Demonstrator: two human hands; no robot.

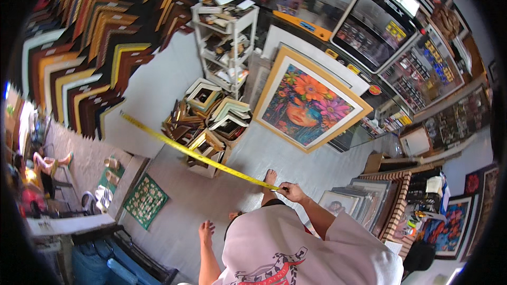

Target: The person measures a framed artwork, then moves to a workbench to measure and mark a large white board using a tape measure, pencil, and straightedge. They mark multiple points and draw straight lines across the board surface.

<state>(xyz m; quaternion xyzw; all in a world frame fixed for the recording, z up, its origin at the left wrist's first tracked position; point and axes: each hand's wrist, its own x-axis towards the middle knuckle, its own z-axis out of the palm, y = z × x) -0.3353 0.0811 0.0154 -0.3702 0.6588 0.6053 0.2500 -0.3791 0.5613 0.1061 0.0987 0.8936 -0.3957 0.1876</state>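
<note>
A yellow tape measure runs out in a long blade from my right hand, its free end hanging in the air toward the frame samples at the left. My fingers are closed around the near end, and the case is mostly hidden in my grip. Lower and to the left, my left hand hangs beside my body with its fingers somewhat spread and nothing in it. Below the tape my bare foot shows on the grey floor.
Corner frame samples cover the left wall. A heap of small frames stands before a white shelf rack. A framed flower portrait leans against a glass counter. A green mat lies at the doorway; stacked frames stand right.
</note>
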